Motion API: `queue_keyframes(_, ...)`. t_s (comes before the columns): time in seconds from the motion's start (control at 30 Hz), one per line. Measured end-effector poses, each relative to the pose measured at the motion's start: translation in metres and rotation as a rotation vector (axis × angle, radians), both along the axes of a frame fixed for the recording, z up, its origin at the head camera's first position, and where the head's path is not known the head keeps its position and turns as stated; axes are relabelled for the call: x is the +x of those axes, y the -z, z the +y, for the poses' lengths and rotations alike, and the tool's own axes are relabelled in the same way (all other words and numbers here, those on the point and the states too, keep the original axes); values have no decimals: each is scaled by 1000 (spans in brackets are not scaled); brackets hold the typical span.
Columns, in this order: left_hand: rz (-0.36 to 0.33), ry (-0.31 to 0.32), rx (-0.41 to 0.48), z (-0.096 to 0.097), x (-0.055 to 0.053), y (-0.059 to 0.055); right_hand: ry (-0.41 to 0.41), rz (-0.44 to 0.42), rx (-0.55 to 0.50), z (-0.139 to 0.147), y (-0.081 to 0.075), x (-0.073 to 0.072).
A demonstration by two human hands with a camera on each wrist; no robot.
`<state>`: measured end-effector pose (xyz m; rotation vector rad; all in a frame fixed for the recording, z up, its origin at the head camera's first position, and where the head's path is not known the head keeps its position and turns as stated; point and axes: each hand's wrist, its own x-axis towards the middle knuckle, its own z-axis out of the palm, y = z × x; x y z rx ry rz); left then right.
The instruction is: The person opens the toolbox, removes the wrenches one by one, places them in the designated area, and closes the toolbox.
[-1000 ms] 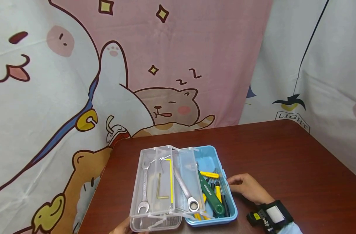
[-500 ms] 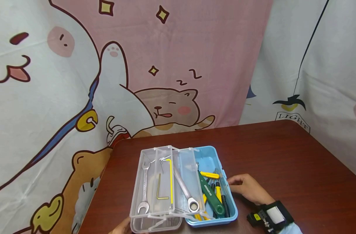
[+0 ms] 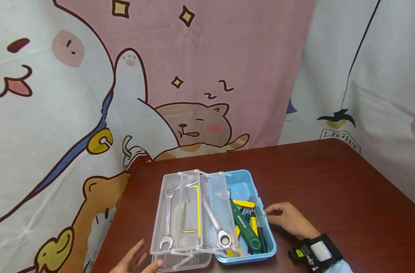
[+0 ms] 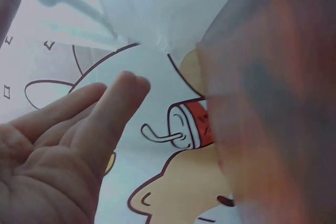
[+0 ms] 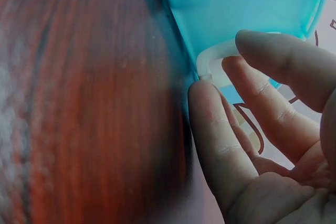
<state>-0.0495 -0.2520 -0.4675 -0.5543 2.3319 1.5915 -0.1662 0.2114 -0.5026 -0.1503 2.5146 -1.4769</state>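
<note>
A blue toolbox [image 3: 245, 176] lies open, with its clear trays [image 3: 190, 244] fanned out to the left. In the trays are a double open-ended spanner [image 3: 168, 218], a ratchet spanner [image 3: 214, 220], a yellow hex key [image 3: 198, 212] and a brass hex key [image 3: 184, 222]. The blue base holds a green-handled tool [image 3: 245, 226] and yellow-and-black handled tools [image 3: 254, 223]. My right hand [image 3: 290, 220] is at the box's right side; its thumb and fingers hold the white handle [image 5: 210, 56]. Beside the trays' near left corner, my left hand [image 3: 133, 261] has its fingers extended and spread, holding nothing.
The brown table [image 3: 330, 182] extends to the right and behind the box. A printed cloth [image 3: 248, 68] hangs along its far and left sides. A black wrist device [image 3: 316, 252] is strapped on my right forearm.
My left hand has come away from the trays' near left corner, moving left and up into view with its fingers spreading. The right hand and the box stay in place.
</note>
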Motion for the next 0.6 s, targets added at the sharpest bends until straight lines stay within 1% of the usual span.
queue_keyframes(0.03,-21,-42,-66,1,-2,-3,0,0,0,0,0,0)
queue_keyframes(0.07,-20,-58,-111,0,-3,-5,-1,1,0,1,-1,1)
queue_keyframes(0.17,-19,-67,-209,0,-6,-12,-9,5,-7,1,-1,1)
queue_keyframes(0.27,-12,-52,-324,2,-7,-21,-17,9,-18,2,-1,1)
queue_keyframes(0.37,30,-64,-391,6,-5,-35,-17,14,-19,2,-1,1)
queue_keyframes(0.47,71,-54,-407,8,-3,-50,-21,12,-34,2,-2,1)
queue_keyframes(0.5,93,-59,-409,10,-3,-55,-22,9,-49,2,-3,1)
queue_keyframes(0.57,152,-75,-444,14,-2,-63,-27,5,-88,1,-3,2)
queue_keyframes(0.6,202,-86,-469,17,-2,-67,-29,4,-108,1,-3,2)
